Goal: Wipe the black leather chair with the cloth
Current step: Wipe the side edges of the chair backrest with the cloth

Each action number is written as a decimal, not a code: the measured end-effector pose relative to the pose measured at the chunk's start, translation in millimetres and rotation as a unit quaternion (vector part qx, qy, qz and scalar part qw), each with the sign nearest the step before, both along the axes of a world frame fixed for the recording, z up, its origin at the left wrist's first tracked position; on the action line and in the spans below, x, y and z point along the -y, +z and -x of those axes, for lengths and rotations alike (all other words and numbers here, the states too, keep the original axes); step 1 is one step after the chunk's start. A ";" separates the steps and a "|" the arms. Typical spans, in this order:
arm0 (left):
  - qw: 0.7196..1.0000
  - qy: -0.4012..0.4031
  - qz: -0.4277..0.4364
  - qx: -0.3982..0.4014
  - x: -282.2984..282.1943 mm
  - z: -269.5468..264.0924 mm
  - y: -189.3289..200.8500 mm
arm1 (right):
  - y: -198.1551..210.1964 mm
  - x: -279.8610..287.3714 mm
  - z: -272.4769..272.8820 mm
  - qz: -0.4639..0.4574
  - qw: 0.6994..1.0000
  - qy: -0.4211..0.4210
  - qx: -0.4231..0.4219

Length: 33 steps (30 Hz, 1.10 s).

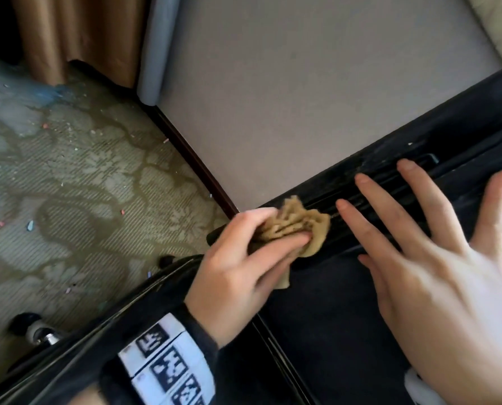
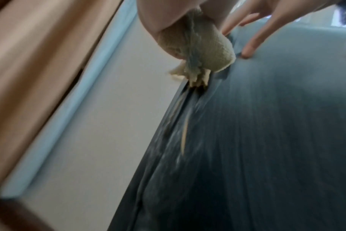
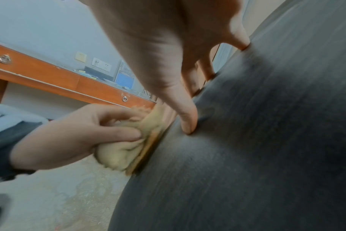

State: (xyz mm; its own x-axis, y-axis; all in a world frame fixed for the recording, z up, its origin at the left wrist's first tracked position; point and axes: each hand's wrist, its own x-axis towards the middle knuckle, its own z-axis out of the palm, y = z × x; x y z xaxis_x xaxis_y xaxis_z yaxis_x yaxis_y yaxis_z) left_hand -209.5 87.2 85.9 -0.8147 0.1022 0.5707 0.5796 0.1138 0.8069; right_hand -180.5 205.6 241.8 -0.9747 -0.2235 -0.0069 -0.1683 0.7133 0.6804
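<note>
The black leather chair fills the lower right of the head view. My left hand grips a crumpled tan cloth and holds it against a ribbed seam at the chair's edge. The left wrist view shows the cloth bunched under my fingers, touching the seam of the chair. My right hand lies flat on the leather beside the cloth, fingers spread and straight. In the right wrist view its thumb presses the chair next to the cloth.
Patterned carpet with small bits of litter lies to the left. A grey wall panel and a brown curtain stand behind the chair. A chair castor shows at lower left. A wooden desk is in the right wrist view.
</note>
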 end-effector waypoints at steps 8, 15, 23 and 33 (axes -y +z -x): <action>0.996 -0.015 0.087 0.004 4.7 -14.5 -45.0 | 0.6 -1.7 1.5 0.003 1.000 0.007 -0.008; 0.998 -0.015 0.006 0.065 5.7 -6.9 -11.7 | 0.2 -0.3 1.2 -0.005 1.000 0.005 -0.010; 0.972 -0.055 0.192 0.120 20.4 -29.7 -88.5 | 2.0 -0.2 1.5 0.016 1.000 -0.011 -0.003; 0.998 -0.006 0.003 0.056 10.6 -16.5 -43.9 | -5.6 -9.9 0.3 0.061 0.998 -0.016 0.020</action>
State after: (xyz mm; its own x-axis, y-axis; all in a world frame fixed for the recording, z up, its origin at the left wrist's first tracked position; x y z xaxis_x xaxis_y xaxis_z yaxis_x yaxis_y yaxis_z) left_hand -193.0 76.7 42.0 -0.8723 0.1165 0.4749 0.4867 0.1129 0.8662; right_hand -180.8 215.6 236.2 -0.9809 -0.1932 -0.0211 -0.1694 0.7964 0.5806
